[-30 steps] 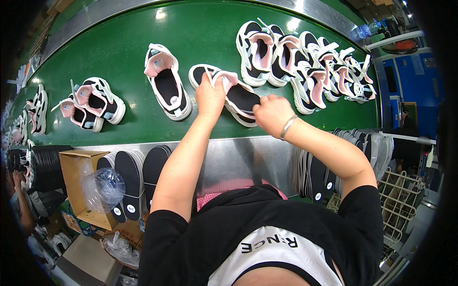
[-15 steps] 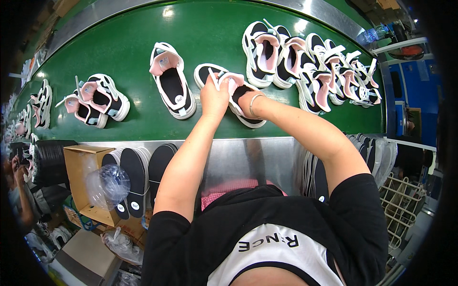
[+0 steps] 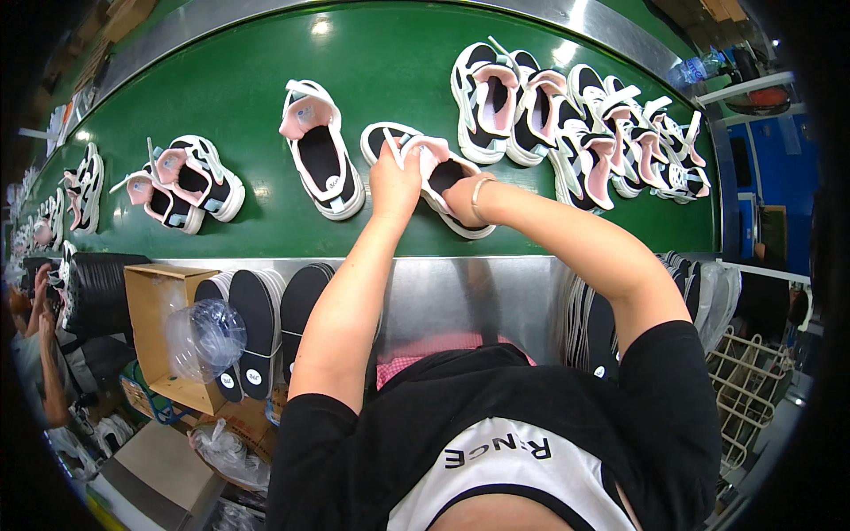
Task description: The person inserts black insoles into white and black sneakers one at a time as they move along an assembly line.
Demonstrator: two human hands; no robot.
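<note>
A white, black and pink sneaker (image 3: 466,227) lies on the green work surface in front of me, toe pointing away to the left. My left hand (image 3: 396,181) is closed on its upper near the pink tongue and white strap. At the heel end, my right hand (image 3: 462,198), with a bracelet at the wrist, reaches into the shoe opening; its fingertips are hidden inside. Dark lining shows between the hands. To the left stands a single matching sneaker (image 3: 324,164), its opening facing me and a round white sticker on the insole.
A pair of sneakers (image 3: 212,199) sits farther left, and several more sneakers (image 3: 580,159) crowd the right. Below the metal edge (image 3: 452,292) are stacked black insoles (image 3: 255,310), a cardboard box (image 3: 142,305) with clear plastic, and a wire rack (image 3: 744,389). Another person's arm (image 3: 50,363) shows far left.
My right hand has drawn back slightly toward the heel, so more of the dark lining shows. My left hand keeps its hold. At far left, the other person's hands have moved.
</note>
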